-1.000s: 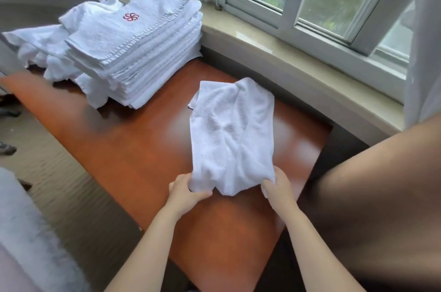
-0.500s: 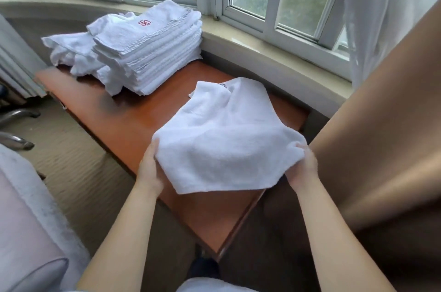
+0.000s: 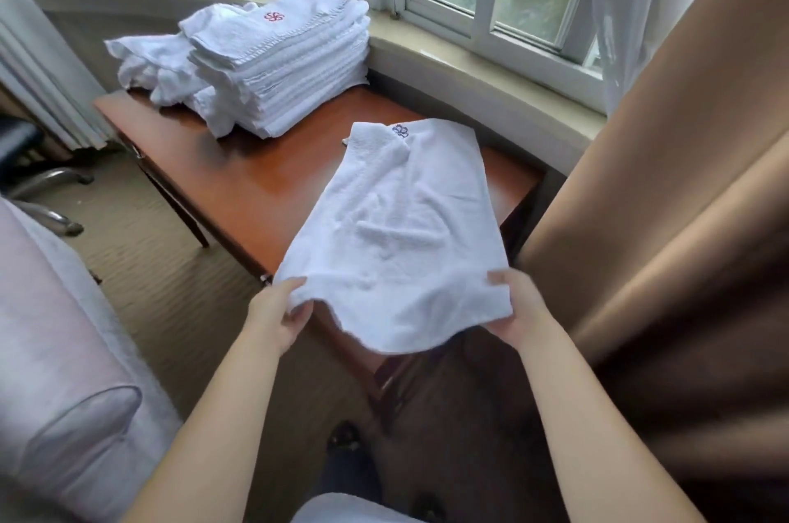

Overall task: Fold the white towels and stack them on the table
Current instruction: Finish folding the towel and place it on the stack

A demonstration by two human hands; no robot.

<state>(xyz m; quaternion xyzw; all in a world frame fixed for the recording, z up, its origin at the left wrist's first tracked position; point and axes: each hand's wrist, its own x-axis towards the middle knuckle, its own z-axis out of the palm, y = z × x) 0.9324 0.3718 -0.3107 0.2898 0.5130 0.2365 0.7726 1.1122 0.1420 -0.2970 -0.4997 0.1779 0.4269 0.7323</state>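
White towel (image 3: 397,232) now spread long on wooden table (image 3: 256,185), beside folded stack (image 3: 281,65). Left hand (image 3: 277,313), right hand (image 3: 518,306) pinch near corners, lifted. Earlier bunched; likely ready for folding.

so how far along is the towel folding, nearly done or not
Well along, not finished. Done: a tall stack of folded towels sits at the far end of the table. In hand: the left hand and right hand each grip a near corner of one white towel, spread out, not yet folded. Left: a rumpled heap of unfolded towels beside the stack.
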